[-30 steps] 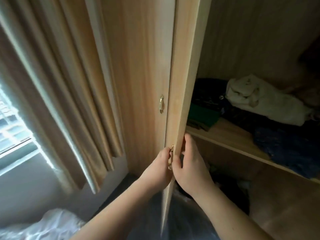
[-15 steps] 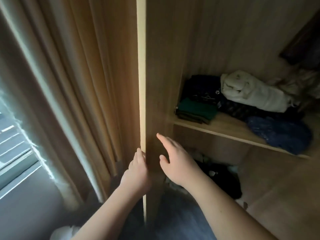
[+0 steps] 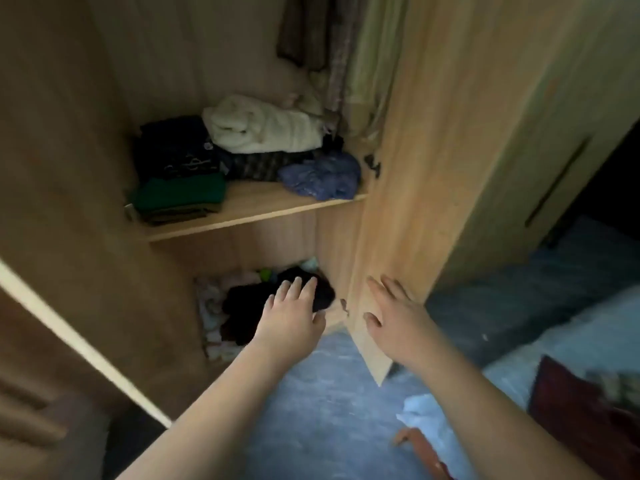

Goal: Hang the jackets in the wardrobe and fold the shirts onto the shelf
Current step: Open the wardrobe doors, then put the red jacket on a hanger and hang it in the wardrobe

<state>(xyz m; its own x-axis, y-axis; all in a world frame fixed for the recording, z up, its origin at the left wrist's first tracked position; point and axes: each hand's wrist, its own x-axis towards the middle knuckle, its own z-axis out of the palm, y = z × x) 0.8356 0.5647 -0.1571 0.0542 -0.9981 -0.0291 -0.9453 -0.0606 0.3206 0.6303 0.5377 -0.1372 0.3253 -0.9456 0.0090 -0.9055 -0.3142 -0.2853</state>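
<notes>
The wooden wardrobe stands open before me. Its shelf [image 3: 242,216] carries folded dark and green clothes [image 3: 180,195], a cream garment [image 3: 263,128] and a crumpled blue one [image 3: 320,176]. Garments [image 3: 311,29] hang at the top. A dark heap of clothes [image 3: 249,306] lies at the wardrobe's bottom. My left hand [image 3: 292,313] hovers flat and empty in front of that heap. My right hand [image 3: 394,313] lies with straight fingers against the right door [image 3: 415,168].
The left door [image 3: 69,271] swings out at the lower left, its pale edge running diagonally. Blue floor [image 3: 329,410] lies below my arms. A bed with light bedding [image 3: 571,341] and a dark red cloth [image 3: 571,410] is at the lower right.
Both hands left the left door's edge, which swung wide to the left. My view turned right into the wardrobe, and my right hand came onto the right door.
</notes>
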